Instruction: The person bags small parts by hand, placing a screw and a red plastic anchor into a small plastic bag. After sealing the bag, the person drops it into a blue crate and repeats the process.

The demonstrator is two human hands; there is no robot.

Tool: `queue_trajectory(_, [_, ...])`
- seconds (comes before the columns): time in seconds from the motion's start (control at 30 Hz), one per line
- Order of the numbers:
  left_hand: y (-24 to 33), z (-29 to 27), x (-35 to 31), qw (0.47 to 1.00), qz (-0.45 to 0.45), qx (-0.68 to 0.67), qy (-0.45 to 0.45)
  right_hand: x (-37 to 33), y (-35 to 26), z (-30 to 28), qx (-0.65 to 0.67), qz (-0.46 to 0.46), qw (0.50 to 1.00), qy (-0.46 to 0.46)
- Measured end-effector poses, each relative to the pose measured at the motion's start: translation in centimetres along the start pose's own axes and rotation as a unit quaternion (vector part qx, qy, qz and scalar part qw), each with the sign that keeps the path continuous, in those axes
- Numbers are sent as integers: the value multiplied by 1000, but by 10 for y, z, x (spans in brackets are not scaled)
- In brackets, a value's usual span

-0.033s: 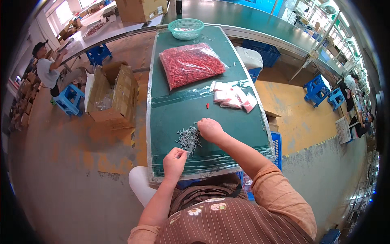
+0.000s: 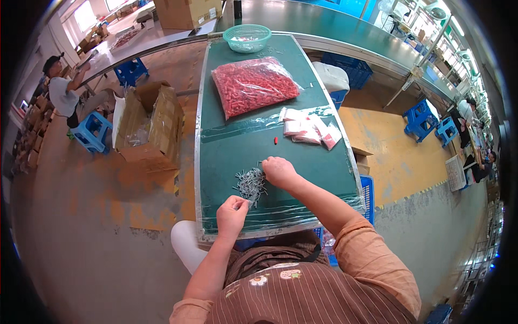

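Note:
A loose pile of grey screws (image 2: 250,184) lies on the green tabletop in front of me. My left hand (image 2: 231,216) is closed in a pinch at the pile's near left edge. What looks like a small clear plastic bag (image 2: 250,203) shows at its fingertips. At the pile's right side, my right hand (image 2: 279,172) rests with curled fingers; what they hold, if anything, is hidden. One red wall plug (image 2: 275,141) lies alone beyond the right hand. Farther right, several small clear bags of red pieces (image 2: 307,129) overlap one another.
A large clear bag full of red plugs (image 2: 253,86) covers much of the table's far half. Behind it stands a green basket (image 2: 247,39). An open cardboard box (image 2: 149,127) is on the floor at left. Blue stools (image 2: 93,132) and a seated person (image 2: 65,89) are farther off.

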State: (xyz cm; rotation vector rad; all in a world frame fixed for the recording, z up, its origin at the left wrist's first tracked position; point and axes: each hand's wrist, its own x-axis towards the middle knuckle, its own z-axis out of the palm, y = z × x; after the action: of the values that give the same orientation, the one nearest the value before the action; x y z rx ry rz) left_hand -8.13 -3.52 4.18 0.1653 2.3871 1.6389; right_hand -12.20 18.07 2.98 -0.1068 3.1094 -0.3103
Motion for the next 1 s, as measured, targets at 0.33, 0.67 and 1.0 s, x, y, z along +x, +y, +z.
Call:
queue_trajectory(0.33, [1,-6,15,999,-22,-13,-33,-4,15,-4,5,32,999,-30])
queue_trajectory(0.67, [18,7,35,996,-35,17,-77,-58,-44,-65,516,32,856,25])
queue_trajectory(1.0, [25,25,32,993,-19,-26,-116,-64,-37,-64,309,-99,939,110])
